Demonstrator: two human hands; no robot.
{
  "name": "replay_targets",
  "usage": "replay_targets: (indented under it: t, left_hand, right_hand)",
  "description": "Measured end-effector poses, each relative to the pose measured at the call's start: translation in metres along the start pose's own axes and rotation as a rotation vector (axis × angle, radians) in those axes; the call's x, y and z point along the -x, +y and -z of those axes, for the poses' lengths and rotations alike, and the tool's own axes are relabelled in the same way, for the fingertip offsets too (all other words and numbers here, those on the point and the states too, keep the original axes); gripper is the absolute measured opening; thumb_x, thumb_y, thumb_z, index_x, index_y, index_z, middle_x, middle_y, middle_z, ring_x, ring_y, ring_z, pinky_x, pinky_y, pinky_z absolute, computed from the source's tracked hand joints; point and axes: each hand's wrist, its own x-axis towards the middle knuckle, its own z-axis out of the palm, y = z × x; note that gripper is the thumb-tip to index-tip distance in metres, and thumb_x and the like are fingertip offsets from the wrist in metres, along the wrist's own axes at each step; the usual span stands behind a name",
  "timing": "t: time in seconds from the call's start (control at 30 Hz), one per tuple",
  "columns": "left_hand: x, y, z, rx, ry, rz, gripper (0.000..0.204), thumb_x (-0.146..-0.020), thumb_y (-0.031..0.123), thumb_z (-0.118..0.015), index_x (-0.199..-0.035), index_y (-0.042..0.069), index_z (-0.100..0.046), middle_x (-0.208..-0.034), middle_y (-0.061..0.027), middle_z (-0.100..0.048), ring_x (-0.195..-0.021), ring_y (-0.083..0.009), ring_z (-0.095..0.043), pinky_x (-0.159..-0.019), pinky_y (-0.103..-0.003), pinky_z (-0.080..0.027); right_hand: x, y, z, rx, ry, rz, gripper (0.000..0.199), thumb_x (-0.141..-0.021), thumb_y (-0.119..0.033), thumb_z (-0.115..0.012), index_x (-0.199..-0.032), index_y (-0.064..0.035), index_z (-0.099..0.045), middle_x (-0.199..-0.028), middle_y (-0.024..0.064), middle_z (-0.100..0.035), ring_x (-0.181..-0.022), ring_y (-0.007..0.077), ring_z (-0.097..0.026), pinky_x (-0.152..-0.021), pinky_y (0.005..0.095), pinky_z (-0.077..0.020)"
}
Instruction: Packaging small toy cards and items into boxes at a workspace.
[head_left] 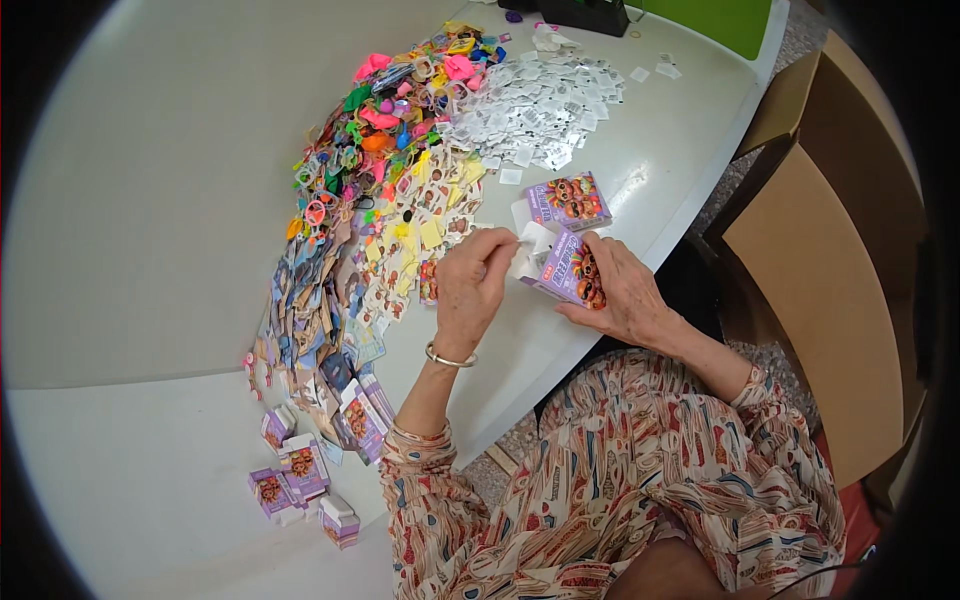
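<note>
My right hand (628, 298) grips a small purple cardboard box (570, 268) with colourful cartoon figures on its front. The box is tilted, and its white flaps stand open toward my left hand (470, 285). That hand is closed in a pinch at the box's open end. Something small and whitish shows at its fingertips, too small to name. A second purple box (572, 202), also with a white flap open, lies on the table just beyond the held one. A picture card (429, 282) lies partly hidden beside my left hand.
Many small white sachets (545, 105) are heaped at the back. Left of them lie a pile of colourful small toys (375, 140), yellow and white picture cards (430, 205) and bluish folded pieces (305, 300). Several purple boxes (303, 468) lie front left. A large carton (810, 290) stands right.
</note>
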Motion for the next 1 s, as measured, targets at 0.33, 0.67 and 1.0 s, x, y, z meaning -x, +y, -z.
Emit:
replay_targets:
  t: [0.33,0.67,1.0]
  left_hand:
    - [-0.011,-0.037,0.009,0.185,0.095,0.306,0.021,-0.087,0.008,-0.064,-0.107,0.004,-0.065,-0.087,-0.0024,-0.067,-0.079,-0.0121,-0.059,-0.07,-0.024,-0.048]
    - [0.004,-0.074,-0.003,-0.666,-0.032,-0.117,0.027,-0.068,0.025,-0.076,-0.083,0.004,-0.069,-0.091,-0.0116,-0.067,-0.086,-0.0304,-0.055,-0.077,-0.042,-0.042]
    - [0.002,-0.066,-0.009,-0.883,-0.069,-0.021,0.013,-0.075,0.011,-0.062,-0.081,0.0,-0.066,-0.098,-0.0142,-0.066,-0.088,-0.0291,-0.056,-0.078,-0.041,-0.041]
  right_hand:
    - [0.003,0.006,0.004,0.108,0.08,0.111,0.084,-0.066,-0.032,-0.081,-0.128,0.0049,-0.037,-0.101,0.02,-0.053,-0.092,0.0357,-0.055,-0.081,0.0413,-0.0468]
    - [0.005,0.005,0.0,-0.019,0.137,-0.087,0.074,-0.067,-0.024,-0.077,-0.123,0.0034,-0.037,-0.104,0.021,-0.052,-0.095,0.0367,-0.056,-0.082,0.0425,-0.0476]
    - [0.006,0.0,-0.003,0.027,0.121,-0.003,0.074,-0.066,-0.023,-0.079,-0.122,0.0026,-0.038,-0.1,0.0197,-0.052,-0.09,0.0361,-0.055,-0.079,0.0417,-0.0466]
